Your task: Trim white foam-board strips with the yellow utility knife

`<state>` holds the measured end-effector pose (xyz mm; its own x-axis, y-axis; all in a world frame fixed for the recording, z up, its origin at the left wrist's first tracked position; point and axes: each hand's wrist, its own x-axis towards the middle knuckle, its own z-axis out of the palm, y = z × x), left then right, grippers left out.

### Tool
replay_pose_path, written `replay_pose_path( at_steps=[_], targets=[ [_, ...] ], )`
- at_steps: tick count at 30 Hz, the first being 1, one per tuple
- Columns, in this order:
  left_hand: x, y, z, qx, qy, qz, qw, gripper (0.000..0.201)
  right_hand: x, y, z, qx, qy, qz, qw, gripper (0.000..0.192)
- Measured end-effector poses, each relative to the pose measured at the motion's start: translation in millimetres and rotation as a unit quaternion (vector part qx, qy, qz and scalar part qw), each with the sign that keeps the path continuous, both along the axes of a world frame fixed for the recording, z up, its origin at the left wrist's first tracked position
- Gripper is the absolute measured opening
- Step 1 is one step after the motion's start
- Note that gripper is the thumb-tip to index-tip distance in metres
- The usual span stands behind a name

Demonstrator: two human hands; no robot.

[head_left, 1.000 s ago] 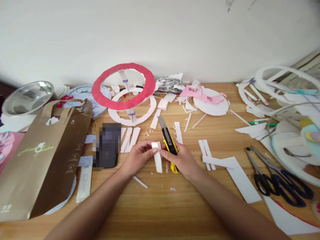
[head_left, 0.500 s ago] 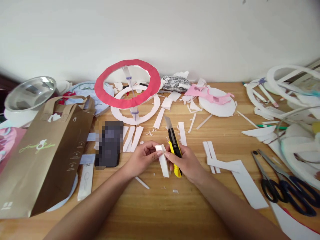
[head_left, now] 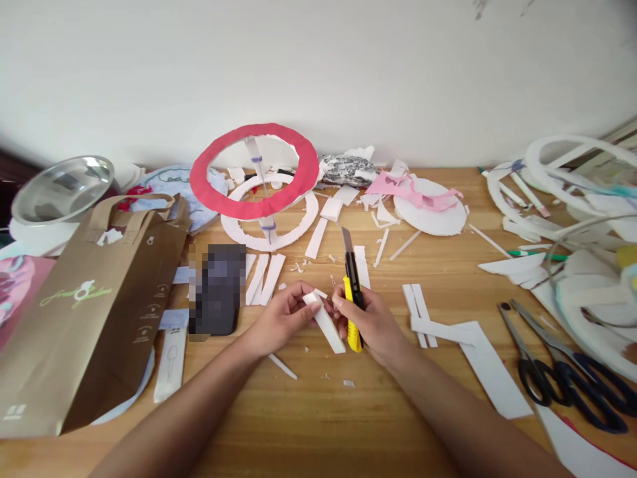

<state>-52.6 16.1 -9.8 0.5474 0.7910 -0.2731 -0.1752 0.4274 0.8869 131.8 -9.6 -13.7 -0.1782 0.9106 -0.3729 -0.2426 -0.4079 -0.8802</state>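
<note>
Between the thumb and fingers of my left hand [head_left: 284, 317] is a white foam strip [head_left: 326, 325], slanting down to the right above the table. My right hand [head_left: 365, 315] is closed around a yellow and black utility knife [head_left: 352, 299]. The knife's blade is out and points up and away from me, clear of the strip. My right fingertips are close to the strip's right side; whether they touch it I cannot tell. Several cut white strips [head_left: 271, 279] lie beyond my left hand, and two more strips [head_left: 421, 315] lie right of my right hand.
A black phone [head_left: 219, 289] and a brown paper bag [head_left: 104, 312] are on the left. A red ring [head_left: 204, 189] stands above a white ring at the back. Two pairs of scissors [head_left: 562, 372] lie at the right, near a white foam sheet [head_left: 497, 372]. Scraps litter the wooden table [head_left: 318, 425].
My right hand has drawn slightly away from the white foam strip, and the knife has turned more upright. The strip has tilted further, its lower end swinging right.
</note>
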Motion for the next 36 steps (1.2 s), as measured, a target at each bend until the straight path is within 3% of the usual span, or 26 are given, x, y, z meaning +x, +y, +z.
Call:
replay_pose_path(
  at_steps=[11, 15, 19, 24, 28, 31, 36],
  targets=[
    [1.7, 2.6, -1.3, -0.001, 0.046, -0.006, 0.999, 0.029, 2.0, 2.1, 3.3, -0.001, -0.057, 0.036, 0.998, 0.045],
    [2.5, 2.5, -1.8, 0.000, 0.056, -0.001, 0.998, 0.030, 1.6, 1.1, 2.8, -0.001, -0.065, 0.039, 0.997, 0.041],
    [2.8, 1.8, 1.5, 0.013, 0.065, -0.011, 0.998, 0.029, -1.8, -1.7, -2.5, -0.010, -0.060, 0.005, 0.998, 0.037],
    [1.1, 1.8, 2.1, -0.003, 0.054, 0.009, 0.998, 0.029, -2.6, -2.3, -4.4, 0.005, -0.022, -0.096, 0.995, 0.033],
    [0.6, 1.8, -3.3, -0.032, 0.003, 0.048, 0.998, 0.028, 1.1, -8.8, 1.8, 0.072, -0.092, -0.023, 0.993, 0.030],
    [0.7, 3.5, -5.1, -0.082, -0.056, 0.099, 0.990, 0.032, 1.5, -14.1, 6.5, 0.181, -0.233, -0.041, 0.955, 0.028],
    [-2.3, 7.9, 2.3, -0.129, -0.118, 0.164, 0.971, 0.034, 1.7, -12.0, 8.4, 0.397, -0.424, -0.019, 0.814, 0.031]
  ],
)
